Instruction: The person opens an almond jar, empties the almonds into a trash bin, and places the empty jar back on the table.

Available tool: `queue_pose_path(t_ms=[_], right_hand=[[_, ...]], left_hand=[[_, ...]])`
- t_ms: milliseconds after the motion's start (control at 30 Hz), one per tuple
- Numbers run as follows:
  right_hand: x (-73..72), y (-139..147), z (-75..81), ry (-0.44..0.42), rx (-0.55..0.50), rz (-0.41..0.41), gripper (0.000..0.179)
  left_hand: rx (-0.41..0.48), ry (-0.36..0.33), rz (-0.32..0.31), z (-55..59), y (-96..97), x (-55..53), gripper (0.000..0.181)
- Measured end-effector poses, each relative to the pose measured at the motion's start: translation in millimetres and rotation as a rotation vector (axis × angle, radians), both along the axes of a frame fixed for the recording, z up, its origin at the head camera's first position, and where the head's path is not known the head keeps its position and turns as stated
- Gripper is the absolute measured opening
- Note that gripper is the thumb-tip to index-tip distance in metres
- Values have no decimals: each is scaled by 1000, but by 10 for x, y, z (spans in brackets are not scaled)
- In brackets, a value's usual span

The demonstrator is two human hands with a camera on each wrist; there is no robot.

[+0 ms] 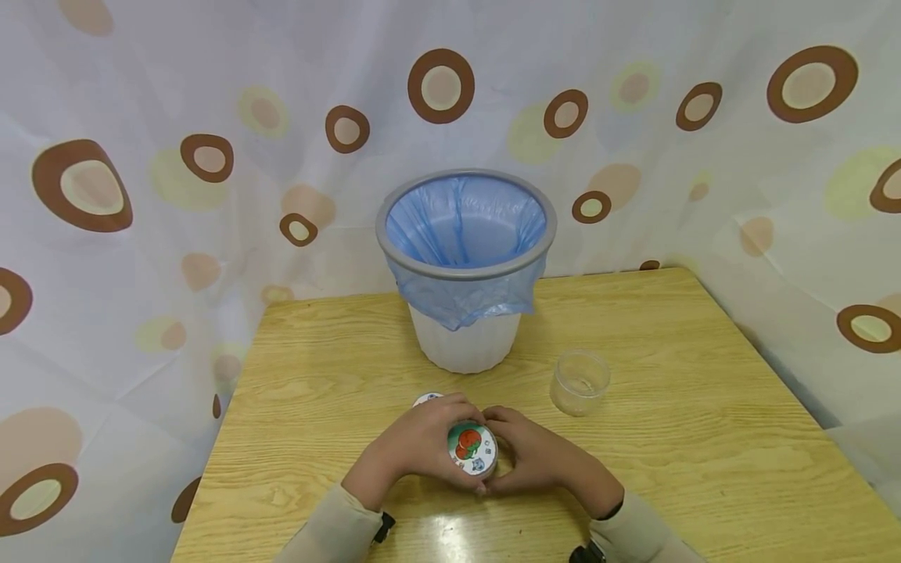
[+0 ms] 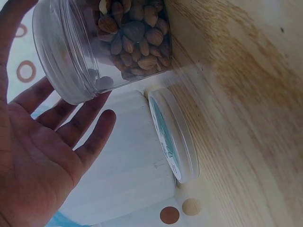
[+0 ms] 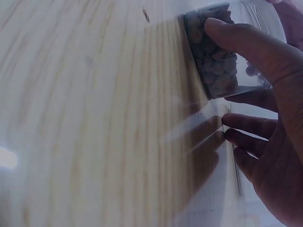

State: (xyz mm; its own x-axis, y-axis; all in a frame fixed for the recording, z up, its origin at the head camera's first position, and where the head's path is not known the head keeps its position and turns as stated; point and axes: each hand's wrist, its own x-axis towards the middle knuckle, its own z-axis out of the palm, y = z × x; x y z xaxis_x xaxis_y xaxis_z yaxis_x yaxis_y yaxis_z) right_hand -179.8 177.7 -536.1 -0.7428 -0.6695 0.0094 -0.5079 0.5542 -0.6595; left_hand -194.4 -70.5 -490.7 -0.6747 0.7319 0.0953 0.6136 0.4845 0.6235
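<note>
A clear jar of almonds (image 2: 135, 40) stands upright at the table's front. Its round lid (image 1: 473, 449) carries a picture of red fruit on green and white. From the left, my left hand (image 1: 428, 442) curves round the lid's rim, thumb on the near side and fingers behind. On the other side my right hand (image 1: 526, 452) holds the jar lower down, with its thumb across the clear wall in the right wrist view. Both hands' fingertips meet near the jar. Partly hidden behind my left hand, a second lid (image 2: 165, 137) with a green and white label lies on the table.
Behind the hands stands a white bin (image 1: 467, 344) with a blue bag (image 1: 468, 301) folded over its grey rim. An uncovered clear jar (image 1: 580, 383) stands right of it. Patterned cloth (image 1: 493, 141) hangs behind and beside the wooden table (image 1: 324, 352).
</note>
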Motion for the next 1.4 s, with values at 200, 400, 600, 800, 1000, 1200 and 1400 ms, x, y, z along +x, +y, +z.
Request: queue_pose_path(t_ms=[200,400,600,800,1000,1200,1400], right_hand=[[10,-13,15,16,-17,12,77],[4,-22,16,16,-28,15,76],[7,-24,6,0,-32,13,73],[10,-11,-28,-10,-26,13,71],[6,-2,-38,-8,-35,7,70],[-1,-5,-27,-11,-46,14,68],[4,5,-19,-29,-50,7,68]], left_hand=[[7,1,-2,-30,4,-2,71],[26,6,-8,-36,1,-2,68],[27,15,-15,-40,1,-5,67],[32,-11,-11,-27,1,10,67],[34,-11,-10,-29,6,4,66],[30,-9,-9,-10,13,6,65],[40,-18,-7,11,20,8,65]])
